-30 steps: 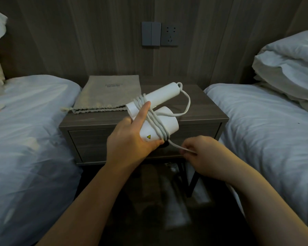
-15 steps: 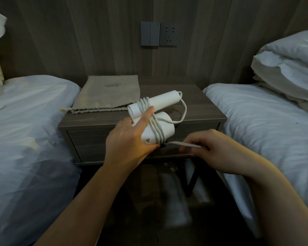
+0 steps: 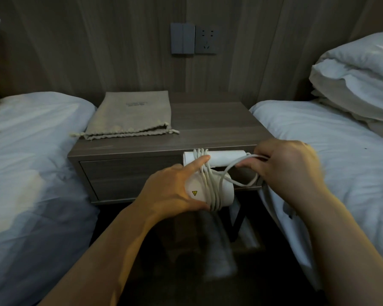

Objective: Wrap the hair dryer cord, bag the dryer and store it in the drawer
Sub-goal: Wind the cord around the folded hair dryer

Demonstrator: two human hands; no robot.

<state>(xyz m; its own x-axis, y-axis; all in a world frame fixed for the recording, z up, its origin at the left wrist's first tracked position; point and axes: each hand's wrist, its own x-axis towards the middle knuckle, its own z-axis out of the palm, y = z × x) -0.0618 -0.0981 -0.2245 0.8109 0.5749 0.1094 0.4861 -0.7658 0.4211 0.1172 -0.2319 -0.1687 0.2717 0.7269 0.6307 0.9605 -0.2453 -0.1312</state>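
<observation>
Before drawer (image 3: pixel 124 173), your left hand (image 3: pixel 170 191) grips dryer (image 3: pixel 221 157), forefinger pinning cord (image 3: pixel 212 188) coils; handle runs left-right. Your right hand (image 3: pixel 290 166), just right of handle end, pinches loose loop. Flat bag (image 3: pixel 133 115) lies on counter (image 3: pixel 208 129), rear left.

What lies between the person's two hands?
Head view: between the left hand and right hand run the handle of the white plastic hair dryer and a loop of its white cord.
</observation>
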